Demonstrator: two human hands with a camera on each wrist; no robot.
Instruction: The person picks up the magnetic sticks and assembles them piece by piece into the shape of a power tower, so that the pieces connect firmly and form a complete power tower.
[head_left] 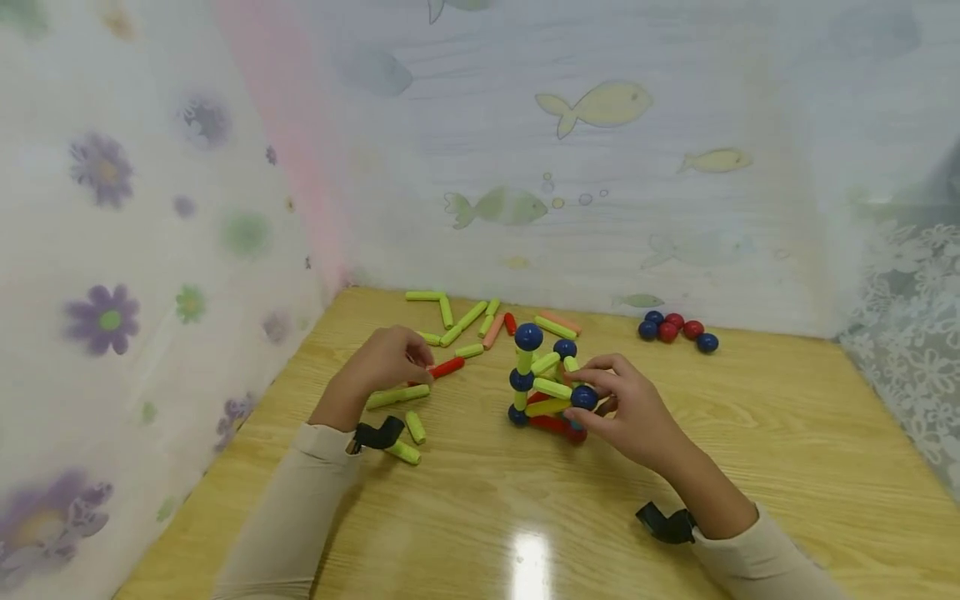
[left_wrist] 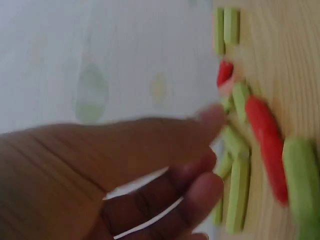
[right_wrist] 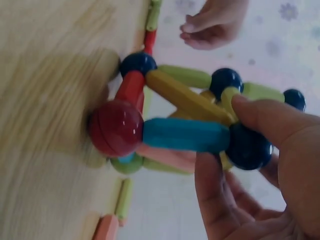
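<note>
A frame (head_left: 552,388) of rods and balls stood upright right of the middle of a wooden surface (head_left: 465,517). From my remote post I saw the right hand (head_left: 630,412) grasping its blue corner ball (head_left: 585,397) between thumb and fingers. In the right wrist view, a teal rod (right_wrist: 185,134) joined that ball to a red ball (right_wrist: 117,128) near the surface.

Toward the left edge, the left hand (head_left: 390,360) hovered by a red rod (head_left: 450,367), its fingers loosely bent and, as far as I could tell, holding nothing. A green rod (head_left: 397,397) lay just beside.

I judged the step to be picking another rod for the frame; the next move called for pinching one cleanly while the right hand steadied the build.

I saw no container: spare rods lay loose toward the far left corner, loose balls (head_left: 667,332) near the far edge, right of the frame.
</note>
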